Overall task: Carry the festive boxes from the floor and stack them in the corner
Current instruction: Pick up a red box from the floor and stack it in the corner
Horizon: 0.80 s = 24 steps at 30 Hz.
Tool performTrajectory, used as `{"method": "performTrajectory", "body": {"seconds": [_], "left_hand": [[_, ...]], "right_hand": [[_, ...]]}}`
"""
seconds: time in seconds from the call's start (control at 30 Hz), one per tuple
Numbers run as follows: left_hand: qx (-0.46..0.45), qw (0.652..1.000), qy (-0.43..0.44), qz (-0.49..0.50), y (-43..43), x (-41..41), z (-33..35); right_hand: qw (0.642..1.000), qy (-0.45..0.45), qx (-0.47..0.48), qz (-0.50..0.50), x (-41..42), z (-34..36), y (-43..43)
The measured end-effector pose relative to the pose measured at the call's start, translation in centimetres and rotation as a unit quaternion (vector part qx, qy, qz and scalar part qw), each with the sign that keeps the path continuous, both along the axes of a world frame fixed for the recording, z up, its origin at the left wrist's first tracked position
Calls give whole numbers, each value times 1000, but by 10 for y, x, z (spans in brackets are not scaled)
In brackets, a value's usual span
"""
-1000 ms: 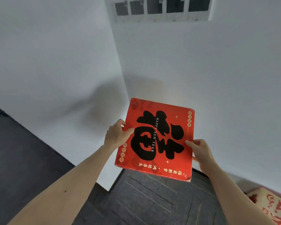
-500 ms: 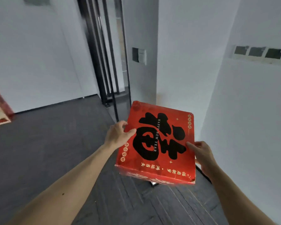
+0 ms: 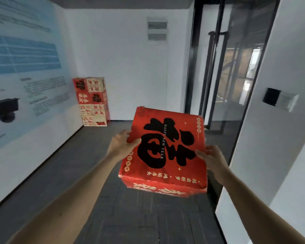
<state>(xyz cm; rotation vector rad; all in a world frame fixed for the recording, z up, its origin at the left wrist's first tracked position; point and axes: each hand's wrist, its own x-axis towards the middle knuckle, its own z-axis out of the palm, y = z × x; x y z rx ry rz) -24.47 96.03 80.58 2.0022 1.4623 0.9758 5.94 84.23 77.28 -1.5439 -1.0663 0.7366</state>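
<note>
A red festive box (image 3: 165, 150) with a large black character and "HAPPY NEW YEAR" on its lid hangs in the air in front of me. My left hand (image 3: 121, 145) grips its left edge, thumb on the lid. My right hand (image 3: 212, 159) grips its right edge, thumb on top as well. Far ahead, in the left back corner of the room, stands a stack of red and cream festive boxes (image 3: 92, 101), several high, against the wall.
Dark grey carpet floor (image 3: 63, 173) runs from me to the stack. A printed wall poster (image 3: 23, 71) covers the left wall. A black-framed glass door (image 3: 224, 76) stands at the right, beside a white wall with a switch panel (image 3: 279, 101).
My view has swung left from a bare white corner past the glass door to the room with the stack. Both hands keep the same hold on the box.
</note>
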Motion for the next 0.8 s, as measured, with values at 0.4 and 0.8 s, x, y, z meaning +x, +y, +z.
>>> {"method": "performTrajectory", "body": {"seconds": [0.4,0.8], "left_hand": [[-1,979,15,205,224,-171,43],[10,973,9,232,495,-233,34]], "right_hand": [[975,7,4,222,-144,6,379],[965,-10,13,261,-211,0,660]]}}
